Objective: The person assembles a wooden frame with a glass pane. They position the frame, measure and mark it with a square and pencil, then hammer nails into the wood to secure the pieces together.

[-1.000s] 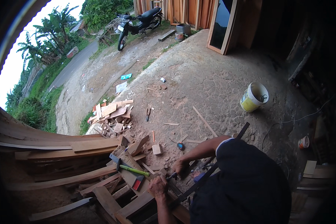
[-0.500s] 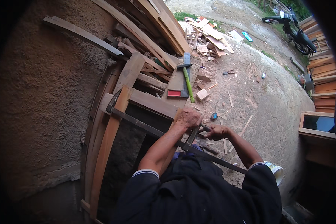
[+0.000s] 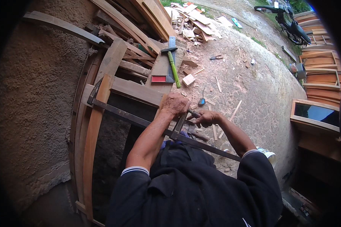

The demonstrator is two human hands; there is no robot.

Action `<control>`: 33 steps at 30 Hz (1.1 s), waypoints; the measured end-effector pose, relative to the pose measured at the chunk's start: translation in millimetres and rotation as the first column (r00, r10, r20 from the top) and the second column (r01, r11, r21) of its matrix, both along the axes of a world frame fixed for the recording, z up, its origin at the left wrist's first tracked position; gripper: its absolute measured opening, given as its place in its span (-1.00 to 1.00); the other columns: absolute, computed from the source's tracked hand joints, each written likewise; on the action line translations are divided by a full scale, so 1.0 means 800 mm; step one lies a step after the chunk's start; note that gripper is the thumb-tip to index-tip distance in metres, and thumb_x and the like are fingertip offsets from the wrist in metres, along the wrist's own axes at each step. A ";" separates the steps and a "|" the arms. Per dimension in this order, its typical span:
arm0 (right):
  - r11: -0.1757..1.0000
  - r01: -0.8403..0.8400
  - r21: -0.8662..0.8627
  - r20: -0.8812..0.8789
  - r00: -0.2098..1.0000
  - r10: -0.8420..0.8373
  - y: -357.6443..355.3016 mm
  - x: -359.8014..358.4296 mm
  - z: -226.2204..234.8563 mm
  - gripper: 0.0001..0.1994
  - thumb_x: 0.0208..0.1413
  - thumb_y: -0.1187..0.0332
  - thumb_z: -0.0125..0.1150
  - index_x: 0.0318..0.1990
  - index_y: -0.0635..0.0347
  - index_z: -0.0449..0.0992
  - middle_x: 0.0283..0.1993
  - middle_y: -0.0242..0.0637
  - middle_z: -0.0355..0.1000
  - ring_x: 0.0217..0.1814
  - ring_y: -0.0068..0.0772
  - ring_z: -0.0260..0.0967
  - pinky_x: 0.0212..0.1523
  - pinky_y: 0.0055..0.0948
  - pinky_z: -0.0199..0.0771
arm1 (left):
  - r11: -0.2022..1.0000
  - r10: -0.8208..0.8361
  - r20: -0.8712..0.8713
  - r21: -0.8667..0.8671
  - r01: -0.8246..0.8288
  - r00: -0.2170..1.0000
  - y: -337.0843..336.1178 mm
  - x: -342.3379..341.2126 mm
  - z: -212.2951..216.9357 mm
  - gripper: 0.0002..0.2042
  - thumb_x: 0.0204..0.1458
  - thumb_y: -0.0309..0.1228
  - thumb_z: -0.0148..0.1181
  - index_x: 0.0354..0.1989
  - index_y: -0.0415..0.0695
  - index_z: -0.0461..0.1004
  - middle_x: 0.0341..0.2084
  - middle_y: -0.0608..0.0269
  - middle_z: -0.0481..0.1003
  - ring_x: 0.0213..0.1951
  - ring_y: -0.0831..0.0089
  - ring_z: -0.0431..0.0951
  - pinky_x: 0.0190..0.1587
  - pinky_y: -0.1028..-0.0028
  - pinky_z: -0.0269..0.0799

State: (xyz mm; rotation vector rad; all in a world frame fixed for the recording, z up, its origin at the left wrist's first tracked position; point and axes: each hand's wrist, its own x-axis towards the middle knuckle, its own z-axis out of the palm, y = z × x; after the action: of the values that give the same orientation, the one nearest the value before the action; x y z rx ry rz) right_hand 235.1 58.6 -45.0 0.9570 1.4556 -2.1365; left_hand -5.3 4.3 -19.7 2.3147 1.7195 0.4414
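the clamp (image 3: 136, 120) spans the wooden frame (image 3: 92, 145), with open ground (image 3: 263, 100) to its right — the right hand (image 3: 207, 118) pinches the clamp's handle (image 3: 194, 112), while the left hand (image 3: 176, 103) curls by the frame's edge, fingertips hidden — its grip impossible to tell.

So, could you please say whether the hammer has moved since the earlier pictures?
No: the hammer lies as before on the board, its head across the square.
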 end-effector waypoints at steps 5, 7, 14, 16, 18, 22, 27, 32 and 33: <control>0.387 -0.078 0.919 0.129 0.986 -0.105 -0.066 -0.010 0.001 -0.42 0.05 0.06 0.39 0.24 -0.07 0.44 -0.21 -0.05 0.59 -0.18 -0.01 0.59 -0.16 -0.06 0.54 | 0.999 -0.001 -0.044 -0.036 -0.001 0.999 -0.004 0.002 0.005 -0.65 0.17 -0.10 0.15 -0.55 -0.05 0.62 -0.52 0.19 0.63 -0.32 0.22 0.66 -0.16 0.20 0.45; 0.395 -0.013 0.919 0.047 0.996 -0.078 -0.064 -0.007 0.000 -0.40 0.04 0.03 0.37 0.22 0.04 0.45 -0.13 -0.05 0.60 -0.13 0.02 0.59 -0.12 -0.08 0.56 | 0.999 0.005 -0.025 -0.043 -0.006 1.000 -0.002 0.001 0.007 -0.64 0.18 -0.08 0.14 -0.53 -0.05 0.62 -0.50 0.16 0.63 -0.29 0.22 0.65 -0.13 0.20 0.44; 0.962 -0.020 0.274 -0.050 0.998 0.035 0.004 0.018 0.015 -0.58 0.23 0.01 0.24 -0.09 0.24 0.44 -0.33 -0.25 0.47 -0.29 -0.25 0.43 -0.19 -0.24 0.46 | 0.907 0.015 0.271 0.402 -0.128 0.963 -0.046 0.018 0.054 -0.75 0.15 -0.18 0.26 -0.44 -0.09 0.60 -0.42 0.22 0.59 -0.30 0.20 0.58 -0.15 0.21 0.43; 0.783 -0.142 0.605 -0.028 0.980 0.199 -0.006 0.014 0.020 -0.61 0.28 0.03 0.21 -0.03 0.20 0.46 -0.28 -0.24 0.49 -0.35 -0.31 0.42 -0.30 -0.27 0.45 | 0.996 0.079 0.365 0.019 -0.093 0.927 -0.120 0.030 0.070 -0.77 0.13 -0.20 0.28 -0.38 -0.11 0.62 -0.45 0.16 0.58 -0.29 0.15 0.58 -0.25 0.24 0.46; 0.509 -0.121 0.853 0.057 0.989 0.140 -0.030 0.012 0.026 -0.64 0.17 0.09 0.31 -0.19 0.23 0.43 -0.26 -0.03 0.47 -0.22 0.07 0.47 -0.17 -0.09 0.43 | 0.823 0.443 0.520 -0.559 -0.101 0.730 -0.191 0.042 0.074 -0.73 0.17 -0.17 0.28 -0.38 -0.13 0.61 -0.49 0.16 0.55 -0.29 0.22 0.60 -0.32 0.30 0.47; 0.524 -0.059 0.850 0.112 0.991 -0.069 -0.055 0.008 0.036 -0.56 0.14 0.02 0.30 -0.10 0.21 0.39 -0.18 0.03 0.46 -0.05 0.14 0.46 -0.08 -0.04 0.42 | 0.300 0.917 0.343 -0.930 0.213 0.205 -0.250 0.030 0.029 -0.66 0.22 -0.08 0.28 -0.12 -0.14 0.57 -0.29 0.29 0.58 -0.23 0.43 0.60 -0.22 0.40 0.51; 0.792 0.054 0.608 -0.063 0.998 -0.019 -0.029 0.009 0.049 -0.54 0.25 0.01 0.17 0.01 0.26 0.40 -0.18 0.01 0.43 -0.09 0.00 0.42 -0.03 -0.12 0.39 | 0.524 0.761 0.150 -0.716 0.461 -0.632 -0.242 0.064 -0.013 -0.63 0.20 -0.14 0.32 0.00 -0.11 0.43 -0.18 0.21 0.57 -0.06 0.37 0.57 -0.02 0.31 0.54; 0.630 0.004 0.777 0.063 0.994 -0.084 -0.035 0.000 0.063 -0.57 0.07 0.10 0.41 -0.13 0.24 0.42 -0.21 -0.04 0.50 -0.07 0.05 0.48 -0.06 -0.08 0.42 | 0.659 0.577 0.076 -0.632 0.408 -0.813 -0.214 0.088 -0.030 -0.67 0.22 -0.17 0.29 -0.02 -0.14 0.48 -0.13 0.15 0.58 -0.02 0.30 0.58 0.12 0.25 0.52; 0.575 -0.049 0.817 0.138 0.984 -0.112 -0.043 -0.005 0.062 -0.56 0.07 0.09 0.41 -0.11 0.23 0.43 -0.19 -0.03 0.50 -0.05 0.06 0.48 -0.05 -0.08 0.43 | 0.657 0.573 0.081 -0.640 0.398 -0.816 -0.216 0.089 -0.032 -0.67 0.23 -0.17 0.29 -0.02 -0.15 0.49 -0.12 0.15 0.58 -0.01 0.29 0.58 0.14 0.24 0.51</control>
State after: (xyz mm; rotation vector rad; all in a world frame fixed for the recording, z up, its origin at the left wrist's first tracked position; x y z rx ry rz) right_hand 231.0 24.2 4.8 1.4204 2.4012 -1.2429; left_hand 65.7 -168.2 -45.2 -0.5320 0.5976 1.3487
